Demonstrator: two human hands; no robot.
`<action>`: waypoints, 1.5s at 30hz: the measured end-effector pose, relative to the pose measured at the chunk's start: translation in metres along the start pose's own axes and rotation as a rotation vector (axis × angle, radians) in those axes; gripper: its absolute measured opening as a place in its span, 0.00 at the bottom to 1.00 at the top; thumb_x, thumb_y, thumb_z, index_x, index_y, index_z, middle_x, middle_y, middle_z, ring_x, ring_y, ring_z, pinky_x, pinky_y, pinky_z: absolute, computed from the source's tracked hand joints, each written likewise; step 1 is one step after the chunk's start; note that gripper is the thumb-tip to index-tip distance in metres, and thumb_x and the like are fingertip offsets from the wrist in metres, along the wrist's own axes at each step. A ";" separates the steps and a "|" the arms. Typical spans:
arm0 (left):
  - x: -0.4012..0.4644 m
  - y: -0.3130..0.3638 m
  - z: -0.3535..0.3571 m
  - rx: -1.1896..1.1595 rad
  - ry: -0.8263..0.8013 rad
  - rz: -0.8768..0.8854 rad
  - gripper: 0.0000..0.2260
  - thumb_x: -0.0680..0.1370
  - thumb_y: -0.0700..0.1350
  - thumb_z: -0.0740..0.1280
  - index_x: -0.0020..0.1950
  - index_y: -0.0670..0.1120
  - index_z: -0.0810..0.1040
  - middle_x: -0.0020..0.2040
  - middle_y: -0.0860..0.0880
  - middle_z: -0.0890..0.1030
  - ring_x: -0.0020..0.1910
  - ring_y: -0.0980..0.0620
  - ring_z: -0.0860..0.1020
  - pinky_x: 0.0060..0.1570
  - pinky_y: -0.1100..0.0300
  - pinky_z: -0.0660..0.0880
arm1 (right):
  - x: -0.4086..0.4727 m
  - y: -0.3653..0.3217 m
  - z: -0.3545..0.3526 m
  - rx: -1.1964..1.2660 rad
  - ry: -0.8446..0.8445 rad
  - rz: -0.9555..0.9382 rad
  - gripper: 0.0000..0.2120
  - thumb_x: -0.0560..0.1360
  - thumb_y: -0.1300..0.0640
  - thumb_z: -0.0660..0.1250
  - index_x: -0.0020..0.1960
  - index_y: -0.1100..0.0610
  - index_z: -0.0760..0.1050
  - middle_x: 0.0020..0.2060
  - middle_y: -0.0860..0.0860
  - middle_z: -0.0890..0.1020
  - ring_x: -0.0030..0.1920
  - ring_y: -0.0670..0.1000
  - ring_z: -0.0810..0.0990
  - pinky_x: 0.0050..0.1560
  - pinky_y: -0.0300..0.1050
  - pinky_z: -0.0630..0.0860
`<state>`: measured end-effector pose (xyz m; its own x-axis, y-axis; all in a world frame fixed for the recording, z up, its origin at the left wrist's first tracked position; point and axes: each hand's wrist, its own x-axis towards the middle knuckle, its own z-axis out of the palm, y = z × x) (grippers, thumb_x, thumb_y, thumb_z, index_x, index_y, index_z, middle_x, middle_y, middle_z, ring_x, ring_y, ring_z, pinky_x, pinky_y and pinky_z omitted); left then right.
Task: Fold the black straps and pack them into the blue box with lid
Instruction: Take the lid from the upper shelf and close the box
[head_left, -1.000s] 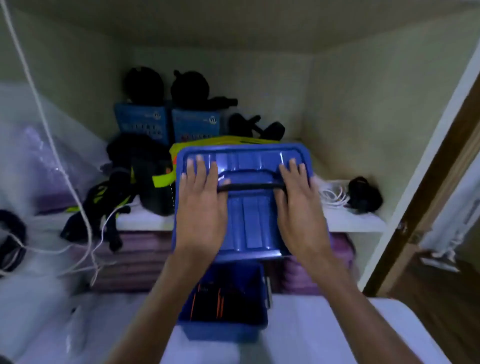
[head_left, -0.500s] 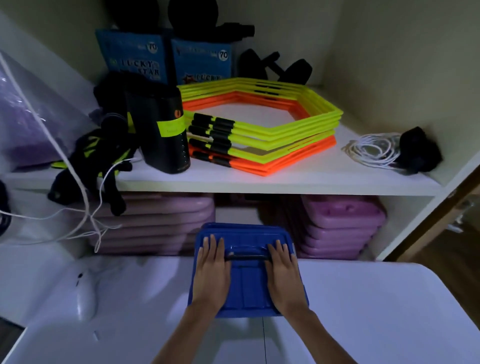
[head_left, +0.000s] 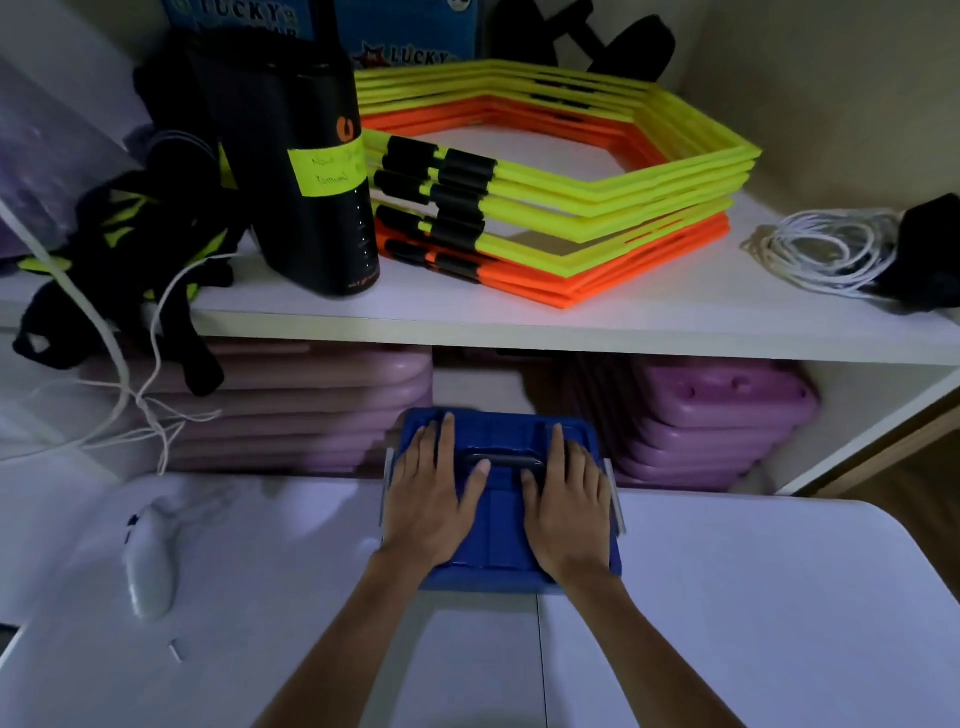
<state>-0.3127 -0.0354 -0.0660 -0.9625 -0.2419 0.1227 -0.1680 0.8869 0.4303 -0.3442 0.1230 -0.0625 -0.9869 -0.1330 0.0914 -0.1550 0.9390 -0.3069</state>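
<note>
The blue box (head_left: 501, 525) stands on the white table (head_left: 727, 597) at its far edge, with its blue lid lying on top. A black handle (head_left: 501, 461) runs across the lid. My left hand (head_left: 431, 499) lies flat on the lid's left half and my right hand (head_left: 569, 504) flat on its right half, fingers spread and pointing away from me. Grey latches show at both sides of the box. The lid hides whatever is inside, so no black straps are visible there.
A white shelf (head_left: 519, 322) juts out just above and behind the box. On it are stacked yellow and orange hexagon rings (head_left: 571, 208), a black cylinder (head_left: 311, 182), black-and-yellow gear (head_left: 130, 249) and a coiled white cord (head_left: 826, 249). Purple pads (head_left: 717, 421) fill the space below. A white object (head_left: 148, 566) lies on the table's left.
The lid, held up over the open box a second ago, has come down onto the box. Both hands stay flat on it, and my view has tilted down.
</note>
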 end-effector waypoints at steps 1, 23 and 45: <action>-0.002 -0.001 0.001 0.036 0.006 0.006 0.34 0.77 0.66 0.39 0.78 0.48 0.44 0.78 0.44 0.57 0.76 0.46 0.56 0.74 0.53 0.53 | -0.002 0.000 0.002 0.007 -0.003 0.001 0.34 0.79 0.40 0.45 0.80 0.57 0.50 0.73 0.59 0.68 0.72 0.60 0.67 0.72 0.56 0.62; -0.001 -0.032 -0.014 -0.529 -0.094 -0.429 0.47 0.72 0.67 0.64 0.76 0.54 0.35 0.76 0.45 0.63 0.70 0.42 0.69 0.66 0.47 0.70 | -0.002 0.002 0.009 -0.121 -0.151 -0.088 0.35 0.76 0.32 0.33 0.79 0.46 0.35 0.80 0.54 0.40 0.79 0.57 0.37 0.76 0.58 0.36; -0.007 0.021 0.003 -0.088 -0.103 -0.145 0.40 0.73 0.25 0.55 0.78 0.49 0.41 0.78 0.38 0.42 0.77 0.42 0.40 0.74 0.54 0.44 | -0.002 0.004 0.013 -0.090 -0.121 -0.098 0.34 0.76 0.37 0.30 0.80 0.48 0.40 0.80 0.56 0.43 0.79 0.58 0.39 0.77 0.58 0.37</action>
<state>-0.3103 -0.0144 -0.0603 -0.9469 -0.3193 -0.0368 -0.2920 0.8069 0.5135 -0.3437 0.1230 -0.0767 -0.9664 -0.2572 0.0006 -0.2513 0.9435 -0.2158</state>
